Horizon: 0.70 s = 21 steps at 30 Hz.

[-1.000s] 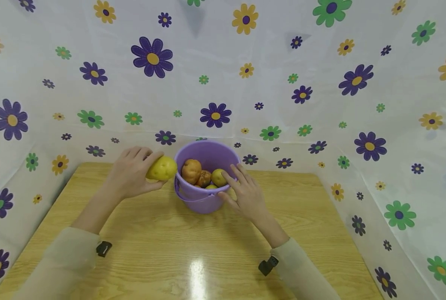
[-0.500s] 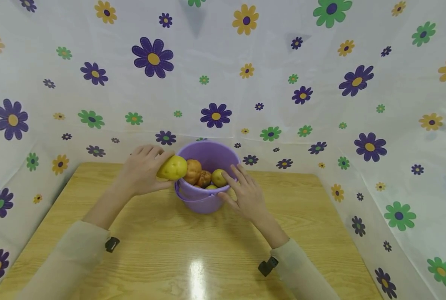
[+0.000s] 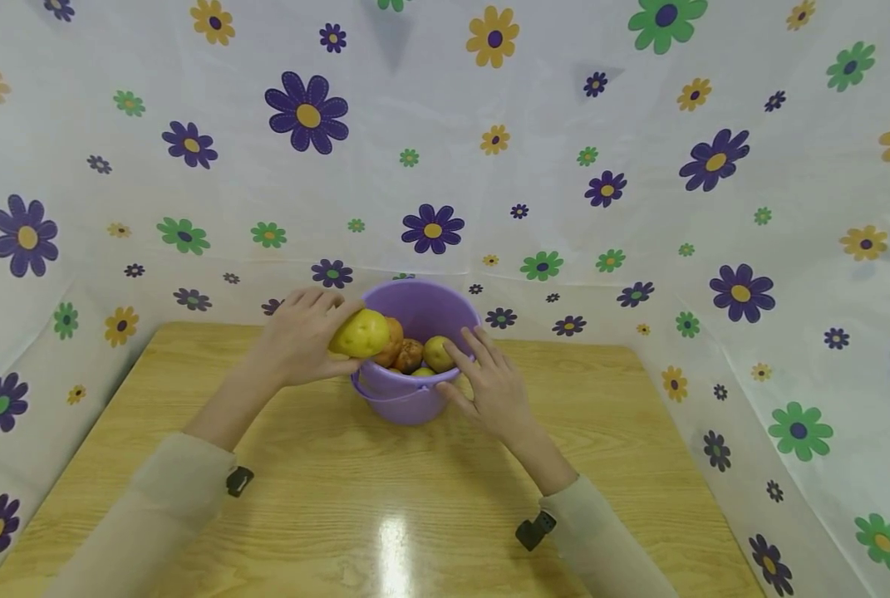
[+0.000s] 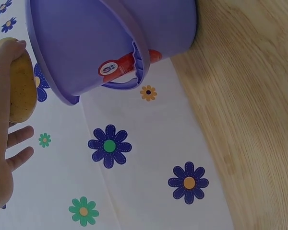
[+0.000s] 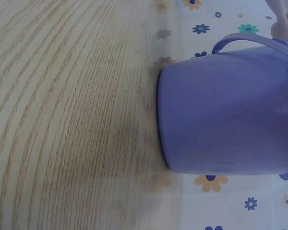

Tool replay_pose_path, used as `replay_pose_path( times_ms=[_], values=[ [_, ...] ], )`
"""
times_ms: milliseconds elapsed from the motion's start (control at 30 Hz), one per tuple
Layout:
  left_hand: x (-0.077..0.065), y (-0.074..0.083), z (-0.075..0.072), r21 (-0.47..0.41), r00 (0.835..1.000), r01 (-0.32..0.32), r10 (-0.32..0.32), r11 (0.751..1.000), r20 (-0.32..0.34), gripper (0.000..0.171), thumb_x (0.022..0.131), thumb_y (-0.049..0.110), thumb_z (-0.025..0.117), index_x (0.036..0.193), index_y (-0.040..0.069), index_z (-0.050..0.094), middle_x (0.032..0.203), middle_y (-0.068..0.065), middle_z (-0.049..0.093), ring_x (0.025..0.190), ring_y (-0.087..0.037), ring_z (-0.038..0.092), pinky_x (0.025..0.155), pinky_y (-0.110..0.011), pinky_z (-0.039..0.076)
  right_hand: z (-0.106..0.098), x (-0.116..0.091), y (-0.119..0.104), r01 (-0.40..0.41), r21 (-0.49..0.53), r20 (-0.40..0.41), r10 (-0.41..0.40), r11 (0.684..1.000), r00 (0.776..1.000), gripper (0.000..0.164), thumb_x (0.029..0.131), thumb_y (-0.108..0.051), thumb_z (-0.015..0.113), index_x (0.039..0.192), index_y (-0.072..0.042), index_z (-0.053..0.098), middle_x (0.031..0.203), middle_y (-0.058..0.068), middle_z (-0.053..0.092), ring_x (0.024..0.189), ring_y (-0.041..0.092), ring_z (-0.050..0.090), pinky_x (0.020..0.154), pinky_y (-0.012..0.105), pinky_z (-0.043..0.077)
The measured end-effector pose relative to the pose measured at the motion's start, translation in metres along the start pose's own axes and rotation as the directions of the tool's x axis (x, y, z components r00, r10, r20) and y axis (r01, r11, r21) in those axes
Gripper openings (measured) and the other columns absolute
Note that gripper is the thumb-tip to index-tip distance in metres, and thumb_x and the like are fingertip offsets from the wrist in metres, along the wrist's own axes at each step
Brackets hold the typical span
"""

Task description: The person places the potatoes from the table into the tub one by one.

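Observation:
A purple bucket (image 3: 403, 407) stands upright on the wooden table, its handle (image 4: 134, 43) hanging down on the outside. Inside it lie an orange-brown fruit (image 3: 390, 345), a darker wrinkled one (image 3: 409, 355) and a yellow-green one (image 3: 437, 354). My left hand (image 3: 306, 340) grips a lumpy yellow fruit (image 3: 362, 334) between thumb and fingers, right at the bucket's left rim, overlapping the fruit inside. On the opposite side my right hand (image 3: 493, 390) holds the rim, fingers over the edge and thumb outside. Only a sliver of that hand shows in the right wrist view.
The wooden table (image 3: 325, 515) reaches back to a white cloth (image 3: 385, 183) printed with purple, green and yellow flowers, which rises behind and on both sides. A red label (image 4: 117, 68) is stuck on the bucket. Small black devices (image 3: 536, 530) sit at both wrists.
My left hand has moved right with the yellow fruit, from beside the bucket to its left rim, now covering part of the orange-brown fruit. My right hand has stayed in place.

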State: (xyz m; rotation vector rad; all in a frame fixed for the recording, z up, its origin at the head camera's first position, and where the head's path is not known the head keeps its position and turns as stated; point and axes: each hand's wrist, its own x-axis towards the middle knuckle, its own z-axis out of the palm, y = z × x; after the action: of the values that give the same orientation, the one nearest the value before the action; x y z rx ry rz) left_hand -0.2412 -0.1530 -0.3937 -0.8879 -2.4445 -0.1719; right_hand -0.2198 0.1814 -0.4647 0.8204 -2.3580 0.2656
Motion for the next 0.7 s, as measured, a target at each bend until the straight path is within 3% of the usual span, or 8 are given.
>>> replay_pose_path(
  times_ms=[233,700],
  values=[
    [0.008,0.004,0.002,0.005,0.999,-0.005,0.005,1.0,0.032,0.083,0.074,0.063,0.084,0.138,0.014,0.063,0.117,-0.014,0.069,0.111,-0.035,0.063,0.106,-0.054,0.053,0.0,-0.001,0.0,-0.024,0.0,0.035,0.024,1.0,0.999,0.08,0.106,-0.073,0.023,0.149,-0.017,0.061,0.156,0.019,0.057,0.15,0.04,0.05,0.113,0.057,0.054],
    [0.029,0.009,0.006,0.033,0.998,-0.049,0.047,0.998,0.051,0.081,0.076,0.063,0.081,0.138,0.014,0.063,0.115,-0.013,0.069,0.107,-0.034,0.065,0.095,-0.051,0.059,-0.002,0.0,-0.002,-0.018,0.008,0.024,0.018,1.0,1.0,0.079,0.106,-0.072,0.025,0.148,-0.016,0.062,0.156,0.02,0.057,0.148,0.042,0.051,0.112,0.059,0.054]
  ],
)
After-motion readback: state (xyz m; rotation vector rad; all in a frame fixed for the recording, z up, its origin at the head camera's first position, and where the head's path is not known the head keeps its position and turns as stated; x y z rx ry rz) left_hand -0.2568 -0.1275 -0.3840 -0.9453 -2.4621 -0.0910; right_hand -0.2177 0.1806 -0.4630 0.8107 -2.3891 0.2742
